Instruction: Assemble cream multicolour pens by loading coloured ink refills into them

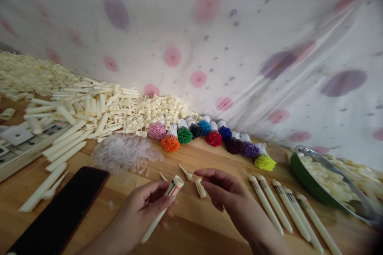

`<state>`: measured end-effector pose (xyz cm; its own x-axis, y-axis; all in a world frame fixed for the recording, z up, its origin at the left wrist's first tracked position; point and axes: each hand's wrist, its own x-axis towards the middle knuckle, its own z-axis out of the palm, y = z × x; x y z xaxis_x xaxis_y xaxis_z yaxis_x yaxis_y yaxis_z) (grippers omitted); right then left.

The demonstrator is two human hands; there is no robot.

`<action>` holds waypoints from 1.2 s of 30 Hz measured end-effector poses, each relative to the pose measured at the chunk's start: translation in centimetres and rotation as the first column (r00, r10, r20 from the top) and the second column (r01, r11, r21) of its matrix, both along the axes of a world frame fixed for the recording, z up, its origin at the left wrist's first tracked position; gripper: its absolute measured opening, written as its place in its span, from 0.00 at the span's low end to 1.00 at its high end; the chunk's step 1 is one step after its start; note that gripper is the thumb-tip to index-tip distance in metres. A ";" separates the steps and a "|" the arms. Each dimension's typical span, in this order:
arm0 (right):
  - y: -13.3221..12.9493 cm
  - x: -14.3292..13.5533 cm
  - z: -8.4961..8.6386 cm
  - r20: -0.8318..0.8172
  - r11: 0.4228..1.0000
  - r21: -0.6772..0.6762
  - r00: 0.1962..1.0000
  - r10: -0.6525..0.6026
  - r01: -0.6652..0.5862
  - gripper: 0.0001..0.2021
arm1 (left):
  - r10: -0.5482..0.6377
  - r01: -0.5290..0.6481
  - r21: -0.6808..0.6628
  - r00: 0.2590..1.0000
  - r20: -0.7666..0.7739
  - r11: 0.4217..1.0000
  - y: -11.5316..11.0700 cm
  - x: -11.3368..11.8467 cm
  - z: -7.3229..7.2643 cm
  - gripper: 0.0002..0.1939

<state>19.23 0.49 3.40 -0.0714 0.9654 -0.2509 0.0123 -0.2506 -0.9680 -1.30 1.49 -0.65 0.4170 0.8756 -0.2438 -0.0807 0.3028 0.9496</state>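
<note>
My left hand (149, 205) is wrapped round a cream multicolour pen (160, 212), tilted with its wide end up. Several coloured slides show in the slots near that end. My right hand (229, 195) hovers to the right of it, fingers apart and nothing visibly held. Close to its fingertips is a small cream slotted pen part (200, 188); whether they touch it I cannot tell. Just beyond lies a cream pointed tip piece (185, 172), and another thin pointed piece (163, 176) is partly hidden behind my left hand.
Bundles of coloured refills (214, 137) line the back, beside clear plastic bits (124, 152) and heaped cream parts (119, 107). A black phone (60, 211) and power strip (32, 147) lie left. Several multicolour pens (291, 207) and a green bowl (311, 187) of cream parts are right.
</note>
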 end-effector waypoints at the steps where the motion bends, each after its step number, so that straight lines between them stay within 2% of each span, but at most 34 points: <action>1: 0.4 0.2 -0.3 0.026 0.999 0.016 0.999 -0.030 0.030 0.16 | 0.018 -0.018 -0.029 1.000 0.011 0.999 0.0 0.0 -0.2 0.17; 5: 2.2 1.2 -1.8 0.173 0.984 0.112 0.972 -0.158 0.140 0.19 | 0.084 -0.084 -0.021 0.996 0.008 0.996 0.2 -0.2 -1.0 0.16; 10: 4.1 2.1 -3.7 0.325 0.960 0.209 0.913 -0.247 0.185 0.18 | 0.218 -0.218 0.044 0.976 0.003 0.975 0.7 -0.5 -1.4 0.16; 13: 6.3 3.2 -4.3 0.434 0.934 0.301 0.844 -0.316 0.194 0.21 | 0.236 -0.235 0.033 0.971 -0.027 0.971 1.1 -0.6 -1.2 0.16; 16: 9.8 4.7 -4.1 0.548 0.895 0.413 0.740 -0.390 0.166 0.22 | 0.265 -0.263 0.041 0.963 -0.048 0.964 1.4 -0.4 -1.1 0.15; 19: 13.5 5.9 -3.2 0.655 0.869 0.493 0.639 -0.403 0.042 0.15 | 0.338 -0.337 0.048 0.941 -0.012 0.940 1.3 -0.1 -1.0 0.15; 21: 15.5 6.3 -2.7 0.730 0.857 0.502 0.589 -0.347 -0.117 0.13 | 0.342 -0.342 0.027 0.940 0.004 0.939 1.3 0.0 -1.0 0.14; 24: 17.2 6.2 -2.5 0.840 0.822 0.416 0.510 -0.185 -0.389 0.18 | 0.317 -0.317 0.018 0.948 0.011 0.948 1.6 -0.4 -1.0 0.14; 27: 17.8 5.7 -3.0 0.913 0.772 0.308 0.400 -0.075 -0.557 0.22 | 0.265 -0.265 0.019 0.964 0.019 0.964 2.0 -0.9 -0.8 0.13; 31: 17.7 4.8 -3.6 0.952 0.746 0.270 0.285 -0.112 -0.609 0.17 | 0.269 -0.269 0.010 0.963 0.026 0.963 2.2 -1.3 -0.7 0.15; 36: 16.7 2.9 -3.8 0.962 0.753 0.266 0.218 -0.166 -0.602 0.14 | 0.269 -0.269 0.002 0.963 0.006 0.963 2.0 -0.9 -0.5 0.15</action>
